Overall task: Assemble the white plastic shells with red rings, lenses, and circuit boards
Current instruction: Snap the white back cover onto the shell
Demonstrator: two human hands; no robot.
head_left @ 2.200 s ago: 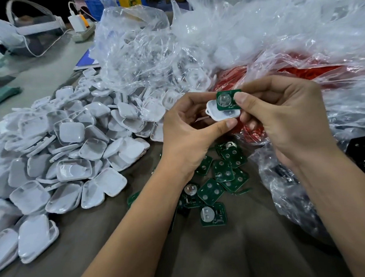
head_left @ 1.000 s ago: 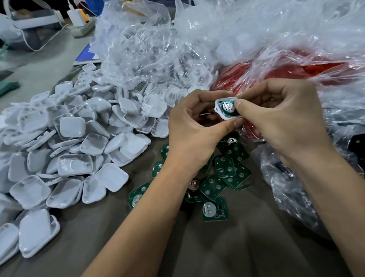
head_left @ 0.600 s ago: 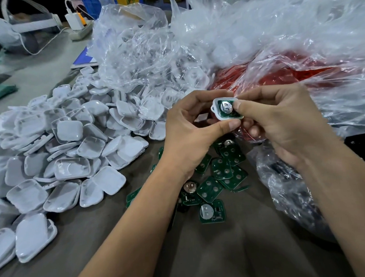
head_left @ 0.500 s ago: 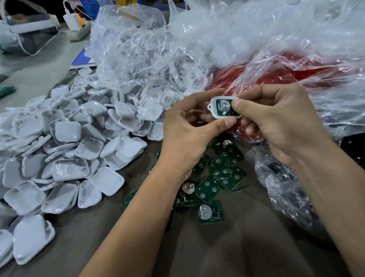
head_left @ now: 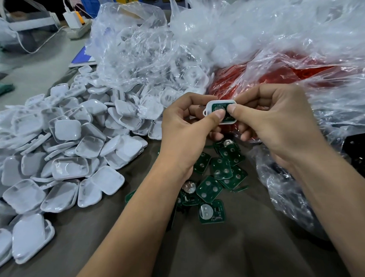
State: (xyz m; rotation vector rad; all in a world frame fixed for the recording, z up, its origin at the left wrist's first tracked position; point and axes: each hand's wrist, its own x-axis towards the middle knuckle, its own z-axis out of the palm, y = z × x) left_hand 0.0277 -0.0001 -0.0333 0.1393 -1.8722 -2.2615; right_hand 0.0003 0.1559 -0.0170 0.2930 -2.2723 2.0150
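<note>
Above the tabletop point(head_left: 233, 258), both thumbs now press the circuit board point(head_left: 218, 107) into the white shell point(head_left: 210, 106); left hand point(head_left: 184, 134) and right hand point(head_left: 280, 122) pinch it (loose shells point(head_left: 64, 146) piled left).

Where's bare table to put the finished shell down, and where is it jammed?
Free: dark table surface between the forearms, bordered by the loose green circuit boards above. Also a strip below the white shell pile. Crowded: the shell pile at left, clear plastic bags behind, the bag of red rings, and the right-edge bag.
</note>
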